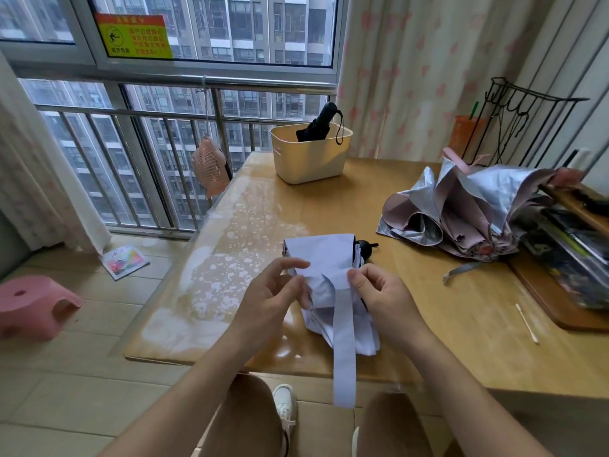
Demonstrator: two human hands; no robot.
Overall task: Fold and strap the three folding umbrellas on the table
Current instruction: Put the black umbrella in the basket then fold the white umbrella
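- Right hand [379, 291] pinches the root of the long lavender fabric strap [344, 341] between thumb and forefinger, where it meets the canopy.
- Left hand [273, 295] is curled against the other side of the bundle. Its forefinger and thumb appear to nip a fold of the cloth, though the exact contact is hard to read.
- Between the two hands is the pale lavender folding umbrella [323, 255]. It lies at the near edge of the glossy tan counter [428, 308], with its round black handle [364, 249] pointing away from the person.
- Its canopy is collapsed and partly gathered but not rolled tight. The far end lies flat and smooth, while the near end spills into loose pleats over the counter edge.
- The strap hangs straight down off the counter, unwrapped and unfastened, so by my reading this umbrella is mid-job: folded down but not yet bound.
- The black compact umbrella [318, 125] stands handle-up in the cream plastic bin [309, 159] at the far side of the counter. It looks rolled and closed, so one of the three seems finished.
- The silver-and-pink umbrella [461, 209] sprawls at the right of the counter, well apart from the hands. Its panels are billowed and crumpled, and its grey strap [461, 270] trails loose, so it seems untouched.
- Roughly, then, one is done, one is in hand and one is left.
- The lavender cloth looks thin and slippery, so I would expect the pleats to need smoothing around the shaft before the strap goes round.
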